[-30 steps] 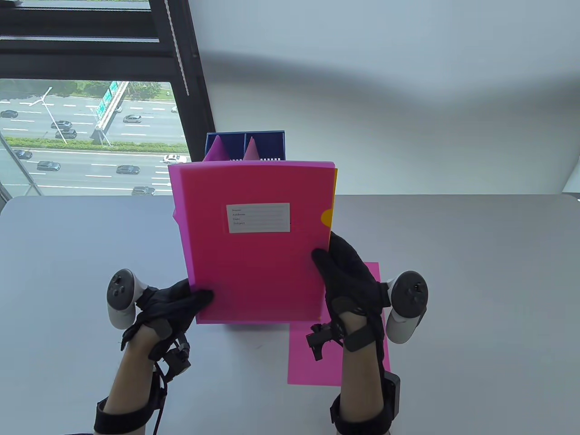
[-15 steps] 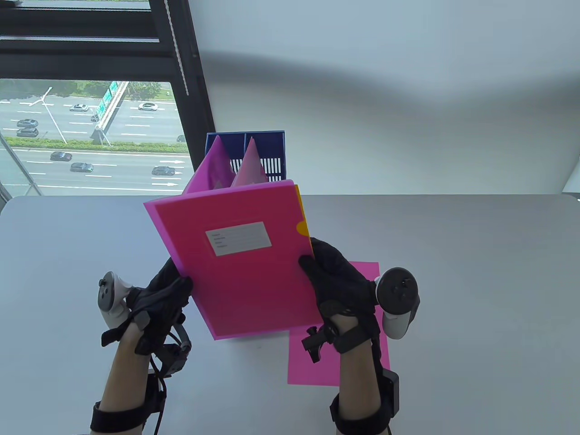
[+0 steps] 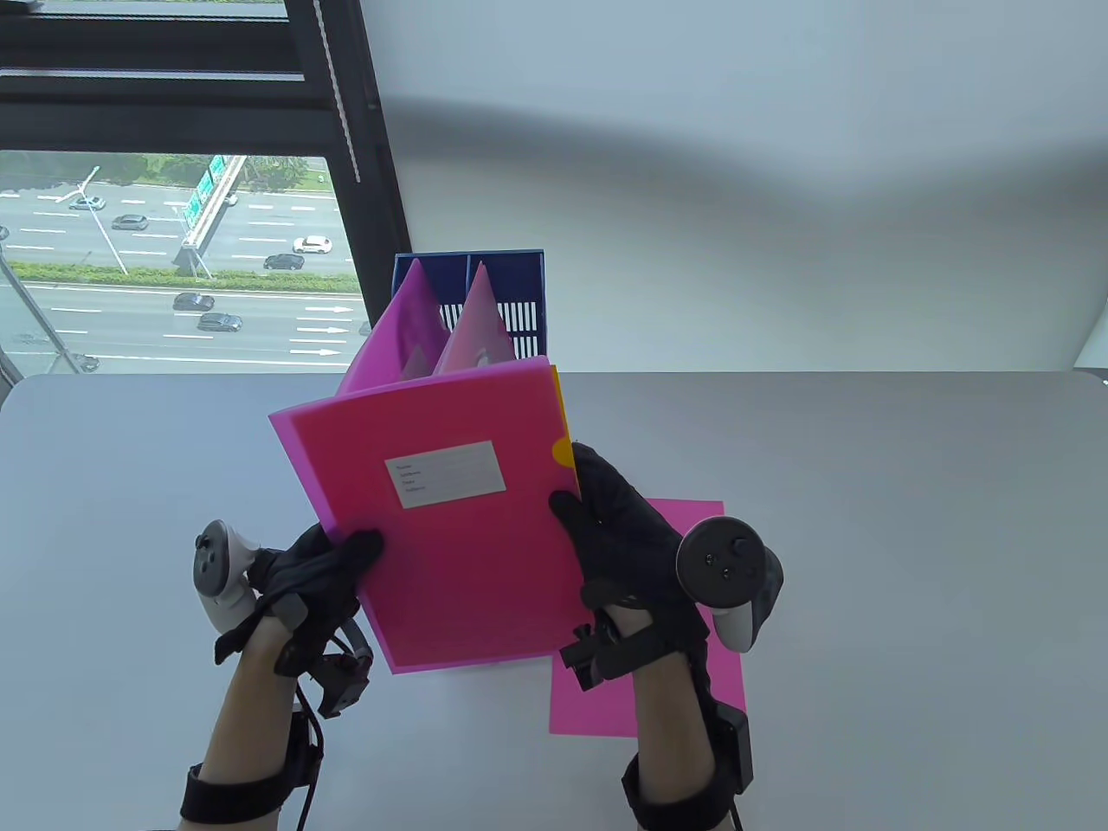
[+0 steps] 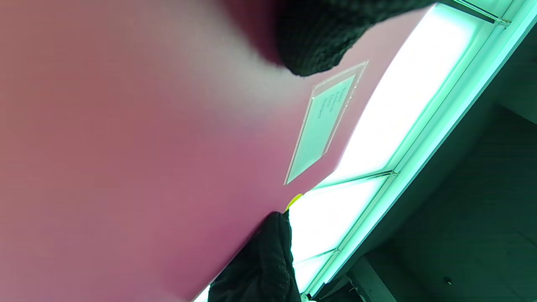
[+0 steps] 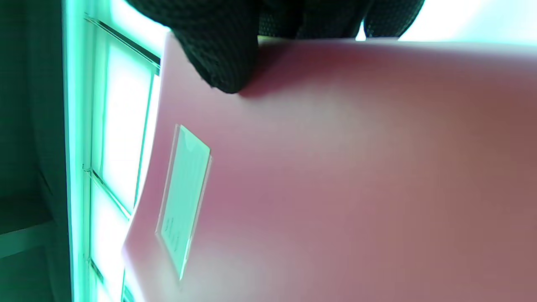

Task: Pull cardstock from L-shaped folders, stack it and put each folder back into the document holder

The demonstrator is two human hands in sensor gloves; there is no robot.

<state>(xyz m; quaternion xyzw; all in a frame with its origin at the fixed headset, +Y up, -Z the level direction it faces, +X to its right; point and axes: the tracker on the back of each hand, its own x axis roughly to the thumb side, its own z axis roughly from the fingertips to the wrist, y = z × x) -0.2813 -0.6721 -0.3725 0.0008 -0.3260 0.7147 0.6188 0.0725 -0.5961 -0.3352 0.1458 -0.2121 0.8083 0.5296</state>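
Thumb of the left hand (image 3: 316, 576) is laid across the front of a pink folder (image 3: 441, 519) near its lower left edge, the remaining fingers hidden behind the sheet, so the folder is pinched there. The right edge of the folder is pinched by the right hand (image 3: 619, 541), thumb on the front face, fingers behind. The folder is held above the table (image 3: 866, 537), tilted, its top leaning to the left. A white label (image 3: 445, 473) is seen on its front. A yellow sheet (image 3: 563, 450) shows at the thumb notch and along the right edge of the folder, just above the right hand. A pink cardstock sheet (image 3: 692, 692) lies flat on the table beneath the right forearm. A blue document holder (image 3: 519, 290) stands at the far edge of the table behind the folder; two further pink folders (image 3: 415, 320) stand in it, their corners pointing up. A window (image 3: 173, 251) is seen at the left.
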